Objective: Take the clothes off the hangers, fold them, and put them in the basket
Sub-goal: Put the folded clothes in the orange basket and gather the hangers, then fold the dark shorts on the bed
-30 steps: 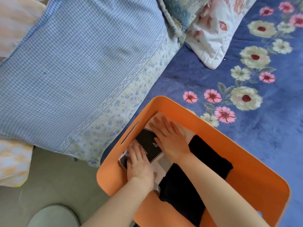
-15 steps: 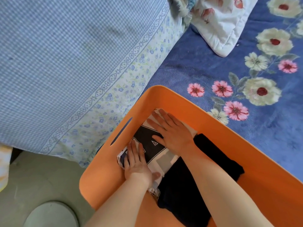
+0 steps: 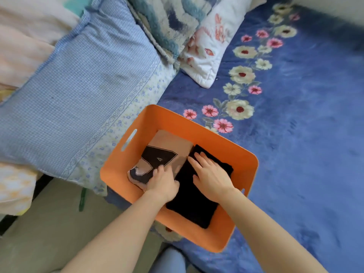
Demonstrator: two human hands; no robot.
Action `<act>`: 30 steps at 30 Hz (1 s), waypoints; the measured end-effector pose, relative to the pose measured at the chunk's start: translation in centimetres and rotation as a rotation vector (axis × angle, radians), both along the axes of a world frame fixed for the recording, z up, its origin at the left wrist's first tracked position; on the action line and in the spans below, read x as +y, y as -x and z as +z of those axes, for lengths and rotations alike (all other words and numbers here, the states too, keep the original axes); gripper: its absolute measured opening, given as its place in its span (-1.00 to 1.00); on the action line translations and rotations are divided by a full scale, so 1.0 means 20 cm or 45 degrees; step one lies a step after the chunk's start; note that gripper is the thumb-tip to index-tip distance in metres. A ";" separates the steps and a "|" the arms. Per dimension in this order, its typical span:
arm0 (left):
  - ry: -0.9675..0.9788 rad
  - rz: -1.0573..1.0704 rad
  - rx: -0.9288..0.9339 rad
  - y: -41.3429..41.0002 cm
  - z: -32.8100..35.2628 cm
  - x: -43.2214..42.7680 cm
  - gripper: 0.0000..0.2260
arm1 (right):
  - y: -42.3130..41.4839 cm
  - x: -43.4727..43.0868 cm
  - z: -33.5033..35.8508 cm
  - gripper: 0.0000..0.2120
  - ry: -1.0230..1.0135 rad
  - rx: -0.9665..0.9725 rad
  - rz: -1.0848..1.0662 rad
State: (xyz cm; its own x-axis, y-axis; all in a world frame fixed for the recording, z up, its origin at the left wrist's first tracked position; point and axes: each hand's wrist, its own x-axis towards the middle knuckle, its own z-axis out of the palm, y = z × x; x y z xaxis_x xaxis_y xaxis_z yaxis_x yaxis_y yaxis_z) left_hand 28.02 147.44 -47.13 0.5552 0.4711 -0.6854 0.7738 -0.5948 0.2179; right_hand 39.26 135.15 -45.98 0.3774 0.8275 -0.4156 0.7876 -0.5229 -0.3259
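Observation:
An orange basket [image 3: 226, 146] stands on the blue bed cover, near its edge. Inside it lie two folded garments side by side: a light one with a black printed shape [image 3: 169, 142] on the left and a black one [image 3: 192, 200] on the right. My left hand [image 3: 162, 181] rests on the near end of the light garment, fingers bent down over it. My right hand [image 3: 209, 175] lies flat with straight fingers on top of the black garment. No hangers are in view.
A blue checked pillow [image 3: 78, 91] lies left of the basket, with more pillows [image 3: 204, 52] behind it. The flowered blue bed cover [image 3: 295, 125] stretches to the right. Floor [image 3: 45, 223] shows at the lower left.
My right hand has moved off the printed garment onto the black one. My left hand stayed at the printed garment's near end. The view has pulled back and shifted.

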 end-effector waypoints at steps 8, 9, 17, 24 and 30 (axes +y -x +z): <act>-0.162 -0.385 -0.405 -0.11 0.63 -1.00 -0.57 | 0.13 -1.21 0.77 -0.48 -0.161 -0.194 -0.463; -0.175 -0.435 -0.426 -0.13 0.68 -1.12 -0.58 | 0.15 -1.35 0.82 -0.48 -0.167 -0.230 -0.495; -0.066 -0.993 -0.655 -0.19 1.07 -2.44 -0.59 | 0.51 -2.69 1.13 -0.46 0.034 -0.358 -1.037; -0.096 -1.516 -0.789 -0.18 1.25 -3.38 -0.61 | 0.76 -3.55 1.29 -0.51 0.165 -0.351 -1.529; -0.043 -1.756 -0.942 -0.34 1.39 -4.12 -0.54 | 0.77 -4.20 1.39 -0.44 0.330 -0.384 -1.734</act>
State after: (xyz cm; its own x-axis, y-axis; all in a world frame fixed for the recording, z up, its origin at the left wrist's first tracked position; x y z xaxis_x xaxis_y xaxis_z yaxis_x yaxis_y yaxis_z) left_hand 34.75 64.95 -19.34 0.7504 -0.6567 -0.0755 -0.6207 -0.7393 0.2611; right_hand 23.93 51.14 -18.22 0.9059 -0.3352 -0.2586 -0.3515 -0.9360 -0.0179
